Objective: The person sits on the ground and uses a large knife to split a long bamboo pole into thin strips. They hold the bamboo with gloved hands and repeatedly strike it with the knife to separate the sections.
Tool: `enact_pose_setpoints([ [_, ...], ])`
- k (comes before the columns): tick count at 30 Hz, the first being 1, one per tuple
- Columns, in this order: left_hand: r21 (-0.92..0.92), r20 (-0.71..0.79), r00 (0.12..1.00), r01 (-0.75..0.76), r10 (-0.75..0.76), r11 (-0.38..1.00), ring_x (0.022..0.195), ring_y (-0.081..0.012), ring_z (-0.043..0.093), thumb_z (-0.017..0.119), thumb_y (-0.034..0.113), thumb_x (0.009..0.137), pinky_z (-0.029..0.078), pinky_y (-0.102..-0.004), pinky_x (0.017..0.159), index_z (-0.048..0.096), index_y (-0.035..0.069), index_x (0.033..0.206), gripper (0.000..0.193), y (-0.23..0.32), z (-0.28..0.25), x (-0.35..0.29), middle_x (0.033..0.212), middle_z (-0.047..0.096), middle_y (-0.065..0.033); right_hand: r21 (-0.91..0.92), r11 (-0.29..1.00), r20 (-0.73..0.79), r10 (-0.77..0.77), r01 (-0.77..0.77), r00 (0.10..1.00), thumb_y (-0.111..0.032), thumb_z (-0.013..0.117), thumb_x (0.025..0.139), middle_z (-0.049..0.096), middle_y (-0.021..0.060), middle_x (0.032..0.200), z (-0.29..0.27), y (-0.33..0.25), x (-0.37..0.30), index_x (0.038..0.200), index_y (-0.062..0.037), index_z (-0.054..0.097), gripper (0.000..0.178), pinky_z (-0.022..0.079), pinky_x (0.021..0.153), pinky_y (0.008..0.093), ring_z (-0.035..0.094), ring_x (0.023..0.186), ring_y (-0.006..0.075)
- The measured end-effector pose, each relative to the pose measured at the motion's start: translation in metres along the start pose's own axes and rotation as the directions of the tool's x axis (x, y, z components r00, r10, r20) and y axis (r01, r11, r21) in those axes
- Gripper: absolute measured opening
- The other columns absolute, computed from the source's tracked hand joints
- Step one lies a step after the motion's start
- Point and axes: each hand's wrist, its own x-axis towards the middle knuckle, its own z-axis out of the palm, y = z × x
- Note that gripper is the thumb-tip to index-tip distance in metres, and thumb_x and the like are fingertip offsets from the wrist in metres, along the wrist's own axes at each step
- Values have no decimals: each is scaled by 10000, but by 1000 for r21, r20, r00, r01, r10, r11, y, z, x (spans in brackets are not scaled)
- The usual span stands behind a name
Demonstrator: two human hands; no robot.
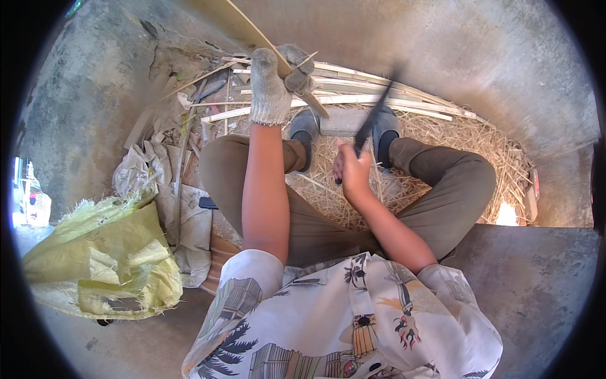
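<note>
My left hand (274, 82) wears a grey knitted glove and is closed round a long split bamboo strip (243, 28). The strip slants from the upper edge down past my fingers, its lower end near my left shoe. A thin sliver (307, 60) sticks out by the gloved fingers. In my bare right hand (353, 167) is the handle of a dark, long-bladed knife (374, 117). Its blade points up and away, smeared by motion toward the tip, and stands apart from the bamboo. A pale block (342, 120) lies between my shoes.
Several pale bamboo strips (404, 104) lie beyond my feet against a concrete wall (442, 44). Straw-like shavings (322, 196) cover the floor between my legs. A frayed yellow woven sack (120, 252) and crumpled whitish sacking (189, 234) are at the left.
</note>
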Motion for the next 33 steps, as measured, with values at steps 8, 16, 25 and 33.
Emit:
enact_pose_setpoints([
  [8,23,124,992,28,-31,999,499,-160,508,661,811,699,418,-295,462,642,19,799,798,0,-15,-3,673,601,-61,-192,766,267,642,-613,719,-170,616,840,313,-22,466,-8,11,0,593,-161,369,350,251,364,309,288,353,113],
  [16,35,117,992,48,-51,998,519,-178,561,680,814,668,473,-320,480,654,5,818,824,-1,-8,-1,678,621,-72,-73,997,41,10,-7,999,-199,602,917,360,-20,473,-12,-1,7,629,-121,447,336,285,340,300,331,340,111],
  [25,162,110,989,83,-101,983,630,-193,648,679,848,609,549,-332,546,671,-2,904,900,-11,-17,-8,778,678,-95,-192,834,273,551,-516,788,-246,642,879,351,-17,447,-12,34,8,628,-132,466,327,280,338,295,320,319,109],
  [33,145,244,964,74,-108,987,508,-154,554,596,908,590,473,-318,470,668,0,813,938,4,-12,-3,660,615,-59,-36,980,3,-197,197,980,-212,616,944,453,-5,498,-8,13,20,697,-80,514,298,307,338,286,385,336,110],
])
